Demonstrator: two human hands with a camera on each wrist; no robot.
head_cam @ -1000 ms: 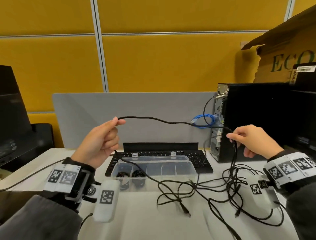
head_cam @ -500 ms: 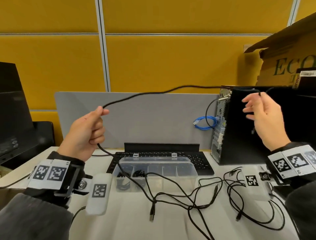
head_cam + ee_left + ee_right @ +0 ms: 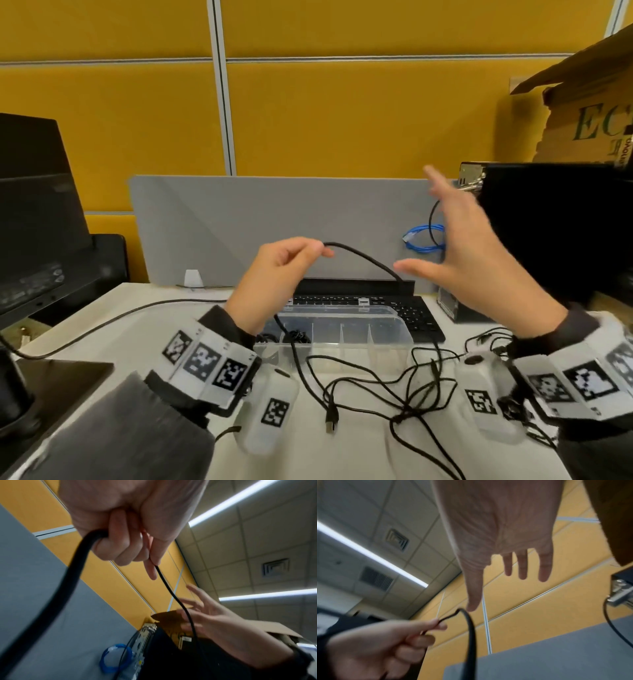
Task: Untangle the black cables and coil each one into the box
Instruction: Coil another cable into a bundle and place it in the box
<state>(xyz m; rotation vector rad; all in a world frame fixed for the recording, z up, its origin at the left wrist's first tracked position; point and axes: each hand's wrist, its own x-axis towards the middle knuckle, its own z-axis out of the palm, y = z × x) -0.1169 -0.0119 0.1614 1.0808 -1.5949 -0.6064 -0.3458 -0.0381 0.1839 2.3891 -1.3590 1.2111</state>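
1 black cable point(image 3: 363, 257) is pinched between thumb and forefinger of the left hand point(image 3: 274, 274) above a clear plastic box point(image 3: 346, 329), while the right hand point(image 3: 479, 260) is held beside it with fingers point(image 3: 522, 566) spread and straight, gripping nothing. From the pinch, the cable's free length arcs rightward and down toward the right thumb, so its long axis runs roughly from 1 hand to the other; whether the strand touches the right palm cannot be told from the blurred views. In the left wrist view, the same cable is seen looping back out of the curled lower fingers point(image 3: 120, 545) of the left hand as a thick near strand, and in the head view it drops from there past the box's near left corner to the tabletop point(image 3: 171, 346). The right hand is judged the nearer one to take the hanging length, which lies just to its left and slightly below.

The way ahead is crowded: a tangle of thin black cables point(image 3: 411, 387) lies on the tabletop in front of the box, with 1 plug point(image 3: 330, 418) pointing toward the camera. 2 small dark bundles point(image 3: 294, 337) are already seen in the box's left compartments. Behind the box lie a keyboard point(image 3: 394, 308) and a grey divider point(image 3: 274, 222); a computer tower point(image 3: 548, 233) with a blue cable point(image 3: 424, 236) stands at right.
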